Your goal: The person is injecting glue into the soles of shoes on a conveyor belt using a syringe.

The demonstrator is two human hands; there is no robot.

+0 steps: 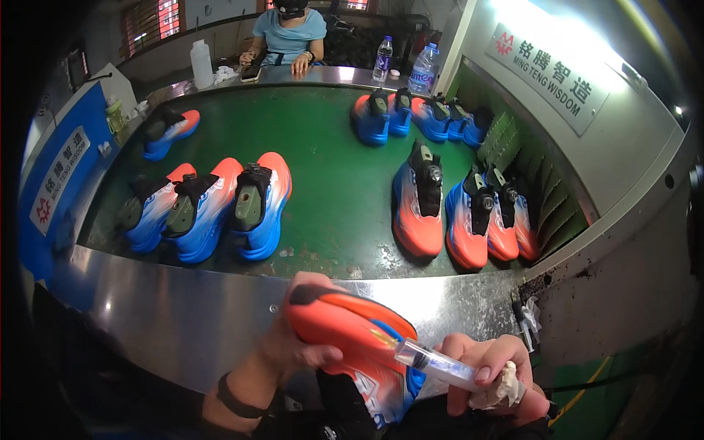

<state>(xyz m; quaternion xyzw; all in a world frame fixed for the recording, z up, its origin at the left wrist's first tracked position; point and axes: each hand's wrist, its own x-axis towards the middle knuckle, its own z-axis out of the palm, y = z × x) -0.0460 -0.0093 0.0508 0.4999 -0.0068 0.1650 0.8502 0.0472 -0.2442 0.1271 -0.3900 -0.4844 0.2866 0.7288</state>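
In my left hand (pixel 284 350) is an orange-red and blue sneaker (pixel 330 323), tilted on its side with its toe toward the upper left and its sole edge facing right. My thumb presses on the upper and my fingers wrap behind the toe. My right hand (pixel 506 359) is closed round a clear plastic syringe (pixel 440 367). The syringe's tip meets the seam between the upper and the sole. A crumpled whitish wad (pixel 502 389) is tucked in the same hand, against the syringe's rear end.
A metal ledge (pixel 183 301) fronts the green conveyor belt (pixel 330 183). Sneakers stand on it at left (pixel 260 209) and right (pixel 419 202). A machine housing (pixel 572 81) with green flaps (pixel 565 213) is at right. Across the belt sits a person (pixel 290 40) near bottles (pixel 422 67).
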